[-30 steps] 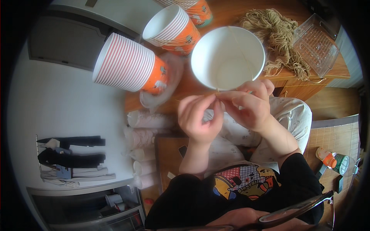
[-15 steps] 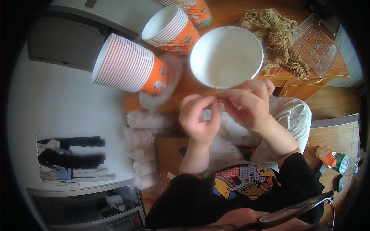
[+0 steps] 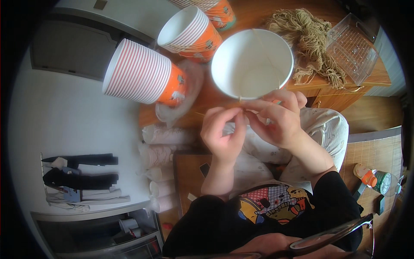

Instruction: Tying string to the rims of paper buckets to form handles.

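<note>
Left hand (image 3: 222, 134) and right hand (image 3: 278, 123) are pinched together on thin cord (image 3: 240, 99) beside the near rim of the white-lined cup (image 3: 233, 60), the fingertip contact partly hidden. Cord is already strung at its far rim; near-side tying seems unfinished. Left of the cup, corded cups (image 3: 209, 41) are stacked; right of it, yarn (image 3: 310, 41) is heaped.

The left hand (image 3: 217, 134) curls, its thumb and index finger pinched at the tips with a rounded gap behind them. Its forearm (image 3: 218, 178) runs almost straight forward. The right hand (image 3: 278, 123) angles leftward, thumb and index finger converging on the left fingertips, its other fingers bent farther forward. Its forearm (image 3: 315, 157) slants forward and inward, so the 2 hands meet at the fingertips.
</note>
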`<state>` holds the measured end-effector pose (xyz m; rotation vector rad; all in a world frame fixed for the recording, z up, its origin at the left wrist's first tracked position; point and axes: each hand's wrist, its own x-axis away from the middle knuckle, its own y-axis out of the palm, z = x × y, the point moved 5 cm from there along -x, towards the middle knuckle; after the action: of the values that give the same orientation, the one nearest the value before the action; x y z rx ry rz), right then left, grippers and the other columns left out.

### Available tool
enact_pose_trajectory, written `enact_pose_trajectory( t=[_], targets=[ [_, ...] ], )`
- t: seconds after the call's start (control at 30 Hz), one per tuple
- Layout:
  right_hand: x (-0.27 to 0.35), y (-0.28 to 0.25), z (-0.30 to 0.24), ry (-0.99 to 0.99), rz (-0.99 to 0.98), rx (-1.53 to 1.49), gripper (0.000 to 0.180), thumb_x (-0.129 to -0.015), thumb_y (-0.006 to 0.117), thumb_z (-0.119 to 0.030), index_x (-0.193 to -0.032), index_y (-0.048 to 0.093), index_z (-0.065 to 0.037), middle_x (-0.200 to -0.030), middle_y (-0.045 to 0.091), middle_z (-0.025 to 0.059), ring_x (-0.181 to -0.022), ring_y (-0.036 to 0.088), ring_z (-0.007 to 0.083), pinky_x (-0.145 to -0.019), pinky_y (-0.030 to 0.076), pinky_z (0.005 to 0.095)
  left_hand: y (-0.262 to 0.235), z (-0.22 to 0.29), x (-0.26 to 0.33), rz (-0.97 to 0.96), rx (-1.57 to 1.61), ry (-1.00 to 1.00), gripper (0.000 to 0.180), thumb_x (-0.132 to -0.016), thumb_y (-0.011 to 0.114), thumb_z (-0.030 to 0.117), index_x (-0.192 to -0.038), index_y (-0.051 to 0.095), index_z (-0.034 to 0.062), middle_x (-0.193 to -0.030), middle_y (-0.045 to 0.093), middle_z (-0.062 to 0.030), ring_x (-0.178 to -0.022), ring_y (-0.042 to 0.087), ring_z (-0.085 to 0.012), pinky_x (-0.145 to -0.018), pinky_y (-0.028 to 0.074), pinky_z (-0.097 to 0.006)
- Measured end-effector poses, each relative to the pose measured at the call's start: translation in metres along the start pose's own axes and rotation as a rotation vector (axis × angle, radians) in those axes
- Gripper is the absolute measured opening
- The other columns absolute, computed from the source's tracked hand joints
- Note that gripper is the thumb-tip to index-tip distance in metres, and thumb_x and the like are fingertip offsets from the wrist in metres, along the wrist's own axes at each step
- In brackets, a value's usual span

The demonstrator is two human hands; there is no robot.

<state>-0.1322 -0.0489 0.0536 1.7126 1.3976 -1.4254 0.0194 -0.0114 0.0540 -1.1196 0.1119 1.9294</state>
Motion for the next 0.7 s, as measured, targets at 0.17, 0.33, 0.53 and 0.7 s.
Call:
enact_pose_trajectory(
  t=[0.17,0.33,0.53,0.7],
  targets=[
    [0.003,0.001,0.0,0.02,0.03,0.006,0.045,-0.063,0.083,-0.01,-0.105,0.068,-0.016,-0.085,0.064,-0.0106,-0.086,0.056,0.0105,-0.079,0.028,0.0314,0.001,0.006,-0.002,-0.025,-0.104,0.078,0.015,-0.072,0.073,-0.004,-0.085,0.07,0.0019,-0.077,0.066,-0.0092,-0.071,0.062,-0.0241,-0.065,0.049,-0.031],
    [0.005,0.002,-0.001,0.058,0.097,-0.026,0.046,-0.064,0.082,-0.006,-0.107,0.068,-0.015,-0.083,0.062,-0.0098,-0.079,0.055,0.0123,-0.074,0.031,0.0297,0.002,0.002,-0.001,-0.093,-0.092,0.149,0.013,-0.079,0.069,-0.007,-0.091,0.068,-0.0023,-0.086,0.064,-0.0096,-0.071,0.06,-0.0148,-0.063,0.05,-0.024],
    [0.019,0.01,0.018,0.246,0.166,-0.385,0.035,-0.071,0.08,0.0,-0.091,0.053,-0.01,-0.076,0.058,-0.0007,-0.069,0.053,0.0207,-0.064,0.037,0.0335,0.006,0.0,-0.001,-0.093,-0.057,0.109,0.013,-0.081,0.069,-0.006,-0.094,0.067,-0.0017,-0.087,0.065,-0.0087,-0.072,0.059,-0.0113,-0.063,0.049,-0.022],
    [0.021,0.02,0.023,0.612,0.121,-0.795,0.035,-0.083,0.07,0.005,-0.09,0.038,-0.006,-0.085,0.067,0.0067,-0.087,0.068,0.0152,-0.073,0.049,0.0257,0.013,-0.005,-0.001,-0.071,0.018,0.037,0.012,-0.083,0.069,-0.002,-0.095,0.068,0.0001,-0.086,0.066,-0.0074,-0.072,0.061,-0.0121,-0.061,0.048,-0.022]
  ],
)
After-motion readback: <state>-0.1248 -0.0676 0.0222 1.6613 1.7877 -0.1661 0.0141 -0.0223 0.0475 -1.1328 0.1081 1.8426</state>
